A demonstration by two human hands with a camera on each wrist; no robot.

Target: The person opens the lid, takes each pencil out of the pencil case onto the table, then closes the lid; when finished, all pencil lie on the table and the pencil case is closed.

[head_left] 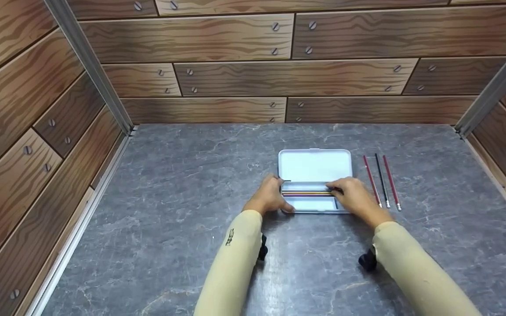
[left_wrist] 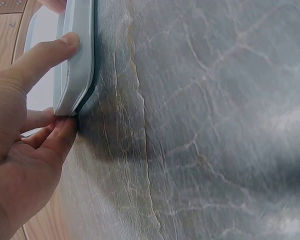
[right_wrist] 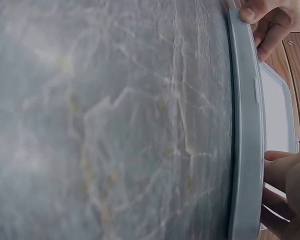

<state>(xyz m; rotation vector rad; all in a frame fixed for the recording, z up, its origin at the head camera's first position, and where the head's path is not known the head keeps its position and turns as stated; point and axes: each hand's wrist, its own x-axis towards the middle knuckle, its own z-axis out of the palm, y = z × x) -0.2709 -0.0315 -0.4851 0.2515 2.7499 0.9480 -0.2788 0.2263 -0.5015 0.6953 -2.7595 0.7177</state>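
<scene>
A pale blue-white pencil case (head_left: 310, 205) lies on the table with its lid (head_left: 314, 164) raised at the back. Several pencils (head_left: 306, 193) lie lengthwise inside it, yellow and dark red among them. My left hand (head_left: 269, 196) grips the case's left end, thumb on the front rim and fingers at the corner, as the left wrist view also shows. My right hand (head_left: 353, 195) reaches over the right end, fingertips bent down into the case at the pencils' ends. Whether those fingertips pinch a pencil is hidden.
Right of the case lie two red pencils (head_left: 371, 179) (head_left: 391, 181) and a black pencil (head_left: 382, 179) between them, eraser ends toward me. Wood-patterned panels (head_left: 231, 79) wall the grey marbled table (head_left: 182, 184) at the back and both sides.
</scene>
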